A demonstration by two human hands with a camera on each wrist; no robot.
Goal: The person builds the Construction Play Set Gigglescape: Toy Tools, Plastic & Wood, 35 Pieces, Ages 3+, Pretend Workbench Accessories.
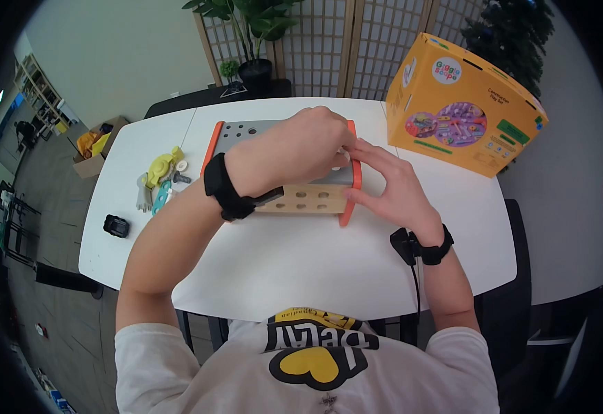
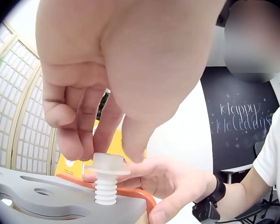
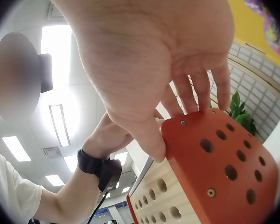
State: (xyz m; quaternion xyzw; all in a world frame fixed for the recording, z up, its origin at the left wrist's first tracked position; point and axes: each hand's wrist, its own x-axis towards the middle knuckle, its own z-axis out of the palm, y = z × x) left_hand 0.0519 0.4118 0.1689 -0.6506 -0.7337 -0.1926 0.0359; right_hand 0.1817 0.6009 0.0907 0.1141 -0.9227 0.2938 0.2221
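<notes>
On the table stands a toy workbench (image 1: 322, 199) with a grey perforated top, pale wooden sides and orange end panels. Upright in its grey top, near the right end, is a white plastic screw (image 2: 106, 179), part of its thread showing above the surface. My left hand (image 1: 291, 148) reaches over the bench and pinches the screw's head between thumb and fingers. My right hand (image 1: 398, 190) grips the corner of the right orange panel (image 3: 224, 163), thumb at the front edge and fingers over the top edge. The left hand mostly hides the screw in the head view.
Left of the bench lie toy parts: a yellow piece (image 1: 161, 168), a teal piece (image 1: 161, 198), a grey piece (image 1: 143, 193) and a dark grey bolt (image 1: 181, 178). A small black case (image 1: 116, 225) is near the left edge. A large yellow box (image 1: 463, 103) stands back right.
</notes>
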